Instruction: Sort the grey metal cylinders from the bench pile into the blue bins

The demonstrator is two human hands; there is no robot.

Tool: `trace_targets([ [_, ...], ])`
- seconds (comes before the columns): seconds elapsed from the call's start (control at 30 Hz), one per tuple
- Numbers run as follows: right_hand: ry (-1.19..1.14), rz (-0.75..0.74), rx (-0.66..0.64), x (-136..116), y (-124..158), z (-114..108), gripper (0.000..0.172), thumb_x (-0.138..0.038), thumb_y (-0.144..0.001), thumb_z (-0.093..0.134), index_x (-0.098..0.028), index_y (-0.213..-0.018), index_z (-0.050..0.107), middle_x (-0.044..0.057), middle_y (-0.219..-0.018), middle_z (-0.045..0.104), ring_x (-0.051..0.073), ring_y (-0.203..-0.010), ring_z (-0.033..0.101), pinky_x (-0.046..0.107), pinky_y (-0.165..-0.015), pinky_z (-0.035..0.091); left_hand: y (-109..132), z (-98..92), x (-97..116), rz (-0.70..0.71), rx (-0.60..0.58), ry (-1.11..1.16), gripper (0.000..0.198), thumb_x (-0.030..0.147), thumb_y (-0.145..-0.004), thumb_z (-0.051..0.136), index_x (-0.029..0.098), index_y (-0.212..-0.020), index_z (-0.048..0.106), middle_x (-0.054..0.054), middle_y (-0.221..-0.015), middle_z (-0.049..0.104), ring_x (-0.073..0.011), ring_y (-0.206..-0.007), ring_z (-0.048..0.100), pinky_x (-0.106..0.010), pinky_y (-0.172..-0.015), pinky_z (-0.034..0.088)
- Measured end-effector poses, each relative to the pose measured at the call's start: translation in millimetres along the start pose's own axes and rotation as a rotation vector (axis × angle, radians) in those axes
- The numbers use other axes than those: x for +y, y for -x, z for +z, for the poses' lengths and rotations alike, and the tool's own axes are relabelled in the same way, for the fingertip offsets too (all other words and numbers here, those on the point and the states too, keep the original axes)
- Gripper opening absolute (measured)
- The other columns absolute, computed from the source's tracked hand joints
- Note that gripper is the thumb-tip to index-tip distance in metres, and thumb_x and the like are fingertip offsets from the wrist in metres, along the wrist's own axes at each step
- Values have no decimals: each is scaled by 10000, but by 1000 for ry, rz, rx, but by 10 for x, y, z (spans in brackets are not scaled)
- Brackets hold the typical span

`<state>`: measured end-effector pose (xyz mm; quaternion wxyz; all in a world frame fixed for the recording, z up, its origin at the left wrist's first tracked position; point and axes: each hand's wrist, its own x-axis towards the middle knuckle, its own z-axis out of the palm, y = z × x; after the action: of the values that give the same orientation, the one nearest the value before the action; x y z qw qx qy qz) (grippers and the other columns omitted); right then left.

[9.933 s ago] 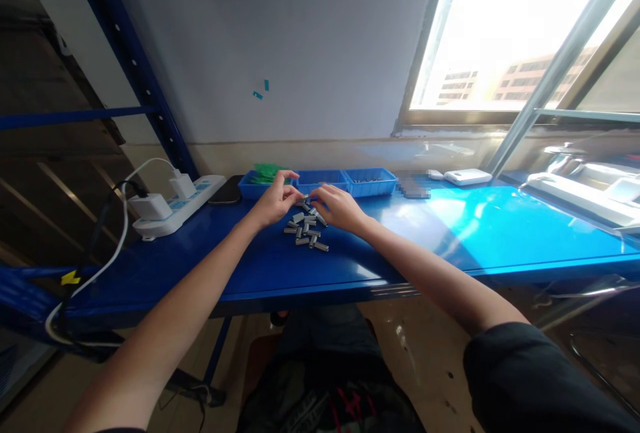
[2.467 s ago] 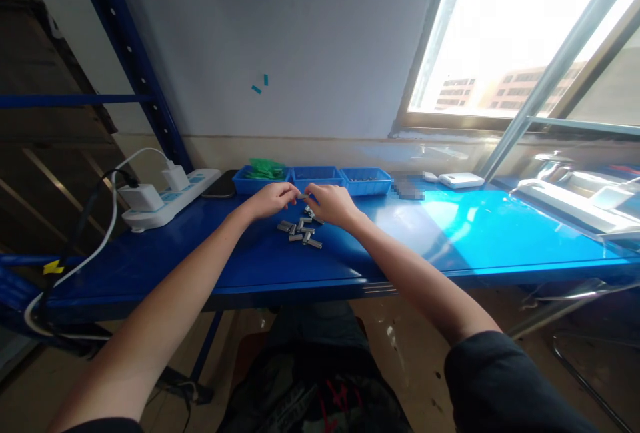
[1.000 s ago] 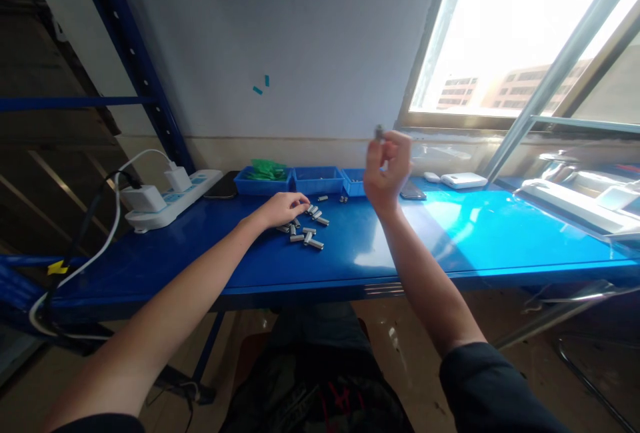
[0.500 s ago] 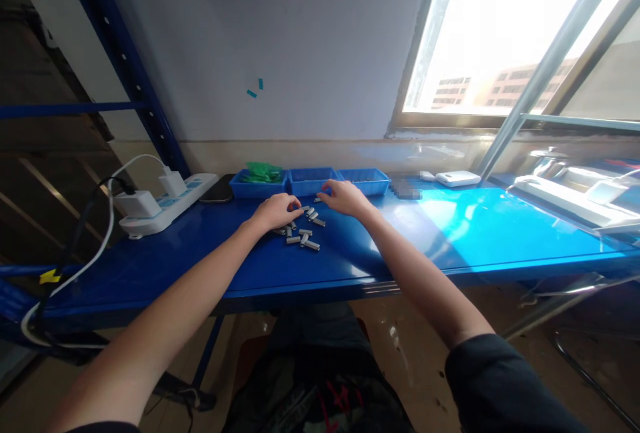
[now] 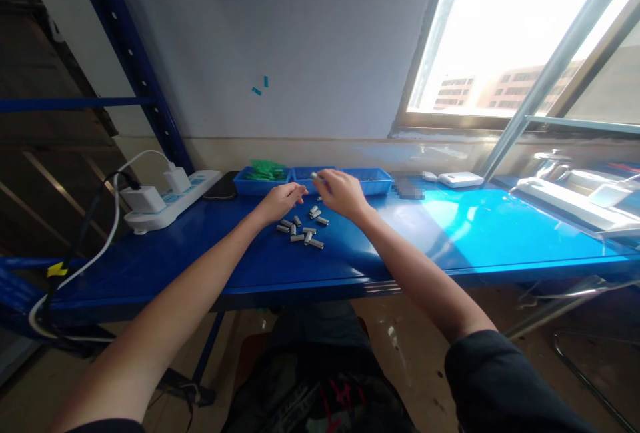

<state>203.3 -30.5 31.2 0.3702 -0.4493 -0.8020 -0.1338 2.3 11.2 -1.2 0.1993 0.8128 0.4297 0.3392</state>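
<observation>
My right hand [image 5: 343, 194] is raised in front of the middle blue bin [image 5: 303, 173], its thumb and fingers pinching a small silver metal piece [image 5: 315, 175]. To its left, my left hand [image 5: 281, 204] hovers above the blue table [image 5: 240, 253] with thumb and fingers drawn together; whatever is between them, if anything, is too small to make out. Below and between the hands lie several loose silver metal pieces [image 5: 297, 238], short and elongated, scattered at different angles. Part of another piece shows just under my right hand.
The left blue bin [image 5: 243, 186] contains green pieces [image 5: 267, 169]; the right blue bin [image 5: 370, 186] holds small dark items. A dark phone [image 5: 223, 186] and a white power strip [image 5: 173, 209] with plugs lie at left. A white box-like device [image 5: 460, 180] lies at right.
My right hand has risen from the table with a silver piece in its fingers. My left hand has lifted slightly off the pieces, uncovering several of them.
</observation>
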Motion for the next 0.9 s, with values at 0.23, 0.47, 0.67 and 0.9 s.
trace_targets([
  [0.23, -79, 197, 626, 220, -135, -417, 542, -463, -1009, 121, -178, -1186, 547, 53, -769, 596, 184, -717, 626, 350, -691, 474, -49, 158, 38, 9, -116, -306, 371, 472, -843, 531, 226, -1066, 697, -43, -913, 696, -184, -755, 613, -271, -667, 438],
  [0.47, 219, 479, -282, 401, -139, -108, 423, -542, -891, 470, -222, -1114, 635, 120, -1024, 699, 297, -944, 646, 377, -756, 473, -26, 92, 81, 3, -157, -491, 300, 347, -866, 470, 279, -1042, 703, -38, -1026, 695, -204, -851, 632, -257, -653, 433],
  [0.67, 68, 205, -462, 179, 27, 181, 337, -449, -907, 487, -246, -1145, 614, 68, -1036, 704, 239, -935, 650, 298, -739, 442, 2, 101, 42, -2, -156, -408, 244, 334, -811, 574, 237, -1015, 667, -43, -949, 714, -203, -801, 649, -264, -651, 455],
  [0.9, 59, 19, -446, -14, 49, 282, 219, -338, -929, 471, -220, -1062, 598, 75, -1084, 681, 223, -947, 643, 273, -714, 429, 3, 131, 107, 20, 69, -79, 203, 278, -804, 567, 188, -982, 528, -42, -839, 686, -172, -736, 646, -269, -681, 491],
])
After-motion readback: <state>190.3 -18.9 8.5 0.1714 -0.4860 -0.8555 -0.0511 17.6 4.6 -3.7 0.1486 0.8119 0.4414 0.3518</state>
